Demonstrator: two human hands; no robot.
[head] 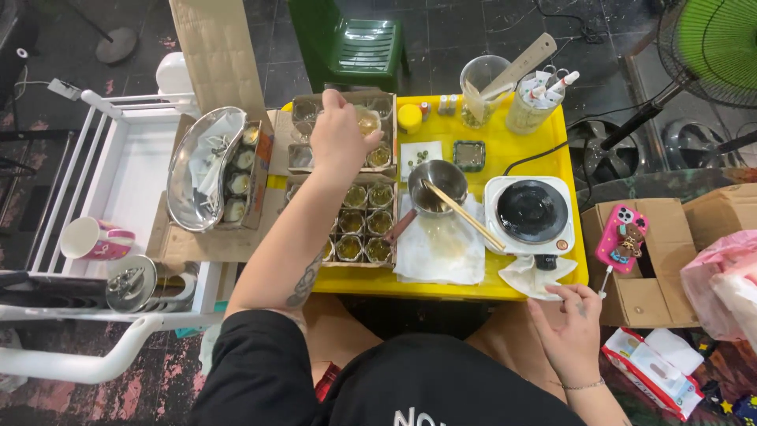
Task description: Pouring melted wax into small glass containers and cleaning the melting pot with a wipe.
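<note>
The left hand (337, 138) reaches out over the far part of a cardboard box of small glass jars (356, 222), its fingers curled down around one small glass jar of yellowish liquid (367, 121) at the back of that box. The jar is only partly seen past the knuckles, so I cannot tell how tightly it is gripped. The jars nearer the person sit in rows in the box, each holding greenish matter.

The right hand (574, 327) rests low at the near right corner of the yellow plastic worktop (441, 285), fingers loosely bent and a little spread, the fingertips touching a crumpled white tissue (538, 276) that hangs over the worktop's near edge.

Just right of the box, a small steel pot (436, 185) stands on a stained white cloth (440, 248), with a pair of wooden chopsticks (465, 215) lying across its rim and slanting toward the person. Right of the pot stands a white electric hotplate with a black round burner (531, 213). Beyond the pot lie a small square green-rimmed dish (469, 155) and a yellow-lidded jar (409, 117). Left of the box, a shiny oval steel tray (203, 167) leans over a second carton of jars. Off the worktop's right edge, a pink phone case (621, 237) lies on an open cardboard carton (654, 276).
</note>
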